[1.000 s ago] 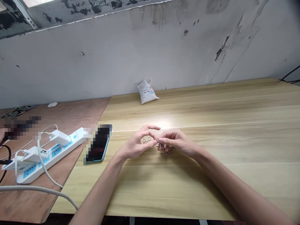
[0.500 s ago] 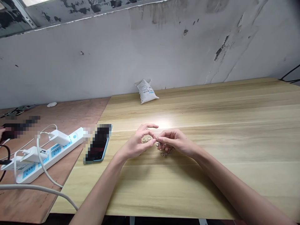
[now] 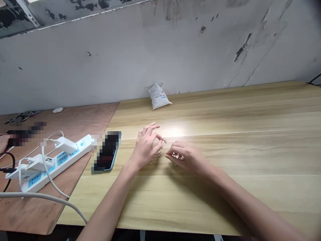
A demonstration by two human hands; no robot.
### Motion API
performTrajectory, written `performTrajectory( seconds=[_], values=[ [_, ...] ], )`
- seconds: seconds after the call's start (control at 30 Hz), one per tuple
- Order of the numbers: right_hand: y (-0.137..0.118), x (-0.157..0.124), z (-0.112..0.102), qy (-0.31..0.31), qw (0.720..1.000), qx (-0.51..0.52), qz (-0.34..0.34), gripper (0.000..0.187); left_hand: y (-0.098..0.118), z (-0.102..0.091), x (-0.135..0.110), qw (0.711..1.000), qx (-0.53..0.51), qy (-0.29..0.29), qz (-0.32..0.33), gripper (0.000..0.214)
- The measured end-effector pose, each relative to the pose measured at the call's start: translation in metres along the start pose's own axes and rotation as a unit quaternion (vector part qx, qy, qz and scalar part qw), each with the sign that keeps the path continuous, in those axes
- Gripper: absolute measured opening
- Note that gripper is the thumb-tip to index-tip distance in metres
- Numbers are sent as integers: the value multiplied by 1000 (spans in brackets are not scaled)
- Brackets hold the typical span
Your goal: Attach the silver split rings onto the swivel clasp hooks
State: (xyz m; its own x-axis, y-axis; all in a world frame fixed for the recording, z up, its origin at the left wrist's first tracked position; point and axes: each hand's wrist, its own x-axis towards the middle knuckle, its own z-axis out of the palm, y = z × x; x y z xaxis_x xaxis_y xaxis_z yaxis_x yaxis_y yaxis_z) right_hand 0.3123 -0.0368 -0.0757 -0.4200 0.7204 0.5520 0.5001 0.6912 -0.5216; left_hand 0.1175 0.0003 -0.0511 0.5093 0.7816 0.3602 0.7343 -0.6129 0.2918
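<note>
My left hand [image 3: 146, 147] hovers over the light wooden table [image 3: 225, 140], thumb and forefinger pinched on a small metal clasp [image 3: 164, 140] while the other fingers spread upward. A few small metal rings [image 3: 155, 158] lie on the table just under and right of that hand. My right hand [image 3: 187, 157] rests on the table a short way to the right, fingers curled down over a little heap of metal clasps [image 3: 178, 156], which it partly hides.
A phone [image 3: 107, 152] lies face up left of my left hand. A white power strip [image 3: 50, 160] with chargers and cables sits on the reddish board at the left. A small white bag [image 3: 158, 96] leans against the back wall.
My hands, which met over the clasps, have parted. The left lifted away with a clasp; the right dropped onto the heap. The view shifted slightly.
</note>
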Motion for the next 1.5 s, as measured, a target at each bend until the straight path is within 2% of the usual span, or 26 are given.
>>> performTrajectory(
  seconds=[0.03,0.1,0.2,0.37,0.5,0.63,0.73,0.77,0.83,0.93,1.0,1.1,1.17,1.27,1.33,1.4,1.5],
  values=[
    [-1,0,-1,-6,1000,-4,2,26,-1,0,0,1000,0,6,-3,9],
    [-1,1,-4,3,998,7,61,23,-1,-1,0,1000,-1,11,10,9],
    [2,2,-8,6,986,68,153,22,5,1,0,997,2,14,71,9],
    [10,2,-8,-59,964,193,173,30,13,4,-1,985,47,78,146,9],
    [15,3,-6,-57,926,291,236,32,14,4,0,972,87,126,179,6],
    [17,3,-8,-69,886,364,278,36,14,4,0,967,108,141,181,7],
    [14,4,-12,-96,878,382,273,39,14,3,0,968,108,149,169,7],
    [14,5,-13,-107,880,378,266,39,13,3,0,969,106,149,168,6],
    [13,6,-14,-124,904,332,239,39,12,4,0,970,104,141,170,6],
    [17,5,-16,-120,961,176,179,36,11,7,0,975,93,113,165,8],
    [20,4,-16,-81,986,50,133,31,9,8,1,982,78,98,145,8],
    [20,2,-16,0,993,-104,55,26,8,9,0,992,41,67,97,8],
    [13,2,-15,22,986,-163,2,26,7,8,0,997,8,28,68,8],
    [-1,2,-9,-13,979,-194,-61,29,6,6,-2,997,-32,-41,60,8],
    [-8,2,-4,-37,979,-185,-71,34,4,5,-2,994,-47,-71,71,8],
    [-10,1,1,-40,985,-156,-65,34,2,5,-3,992,-59,-84,78,9],
    [-5,1,3,0,998,-60,-22,26,-1,3,-3,991,-84,-75,66,11]
  ],
)
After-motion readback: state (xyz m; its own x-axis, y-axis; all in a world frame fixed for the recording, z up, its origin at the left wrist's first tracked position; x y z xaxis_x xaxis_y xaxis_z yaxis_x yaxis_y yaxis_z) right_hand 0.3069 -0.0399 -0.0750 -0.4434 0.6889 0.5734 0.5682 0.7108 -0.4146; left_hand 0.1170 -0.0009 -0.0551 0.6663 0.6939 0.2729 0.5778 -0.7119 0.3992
